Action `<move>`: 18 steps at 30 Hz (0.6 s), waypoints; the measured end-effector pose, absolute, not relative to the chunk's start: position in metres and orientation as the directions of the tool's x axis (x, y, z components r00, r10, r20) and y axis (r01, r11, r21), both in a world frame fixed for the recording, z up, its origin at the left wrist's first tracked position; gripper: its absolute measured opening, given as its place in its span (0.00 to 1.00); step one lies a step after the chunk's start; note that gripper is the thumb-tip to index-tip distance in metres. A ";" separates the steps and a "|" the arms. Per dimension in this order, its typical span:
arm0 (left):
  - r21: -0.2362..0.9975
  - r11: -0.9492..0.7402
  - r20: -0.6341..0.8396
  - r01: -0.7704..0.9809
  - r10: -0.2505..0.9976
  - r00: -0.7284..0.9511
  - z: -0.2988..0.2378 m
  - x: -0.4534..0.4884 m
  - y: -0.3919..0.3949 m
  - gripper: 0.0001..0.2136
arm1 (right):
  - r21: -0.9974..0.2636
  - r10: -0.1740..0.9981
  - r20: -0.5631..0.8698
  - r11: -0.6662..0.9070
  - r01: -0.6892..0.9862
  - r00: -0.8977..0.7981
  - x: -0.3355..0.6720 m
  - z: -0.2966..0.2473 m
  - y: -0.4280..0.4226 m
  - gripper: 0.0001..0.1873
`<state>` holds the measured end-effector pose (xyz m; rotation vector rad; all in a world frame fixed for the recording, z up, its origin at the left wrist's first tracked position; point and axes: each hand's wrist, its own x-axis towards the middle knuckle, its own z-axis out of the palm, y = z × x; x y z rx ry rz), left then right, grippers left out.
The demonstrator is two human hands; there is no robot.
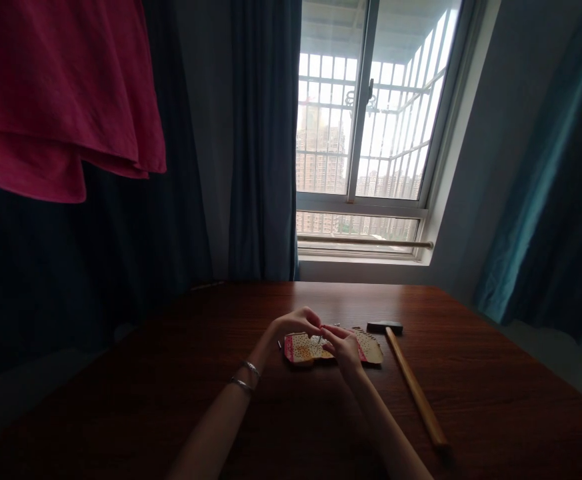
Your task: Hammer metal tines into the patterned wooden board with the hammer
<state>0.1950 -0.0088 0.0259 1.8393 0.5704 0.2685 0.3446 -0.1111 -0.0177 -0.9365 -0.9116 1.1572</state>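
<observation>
My left hand and my right hand meet at the fingertips just above a flat patterned piece on the table. Both hands are closed in a pinch. A thin nail-like piece shows below the joined fingertips; its upper end is hidden. The flat piece has pink ends, a yellowish, dotted middle and a notched far edge, and my hands cover part of it. To its right lies a hammer with a dark head and a long wooden handle, touched by neither hand.
The brown wooden table reaches back to the wall below a barred window. A small dark bit lies left of the patterned piece. Blue curtains hang beside the window, and a pink cloth hangs at upper left.
</observation>
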 end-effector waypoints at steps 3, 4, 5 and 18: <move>0.939 -0.251 -0.070 0.237 0.534 0.842 0.027 0.197 -0.012 0.15 | -0.936 0.985 0.100 0.142 -0.321 0.142 0.349 -0.018 -0.108 0.19; 0.941 -0.253 -0.054 0.226 0.546 0.836 0.028 0.199 -0.012 0.16 | -0.939 0.983 0.106 0.148 -0.310 0.151 0.351 -0.018 -0.107 0.18; 0.942 -0.258 -0.037 0.215 0.557 0.830 0.029 0.200 -0.013 0.16 | -0.941 0.979 0.113 0.160 -0.298 0.169 0.354 -0.018 -0.104 0.18; 0.864 -0.481 0.213 0.149 0.617 0.758 0.021 0.234 -0.027 0.18 | -0.908 0.927 0.095 0.230 -0.351 0.362 0.381 -0.011 -0.098 0.20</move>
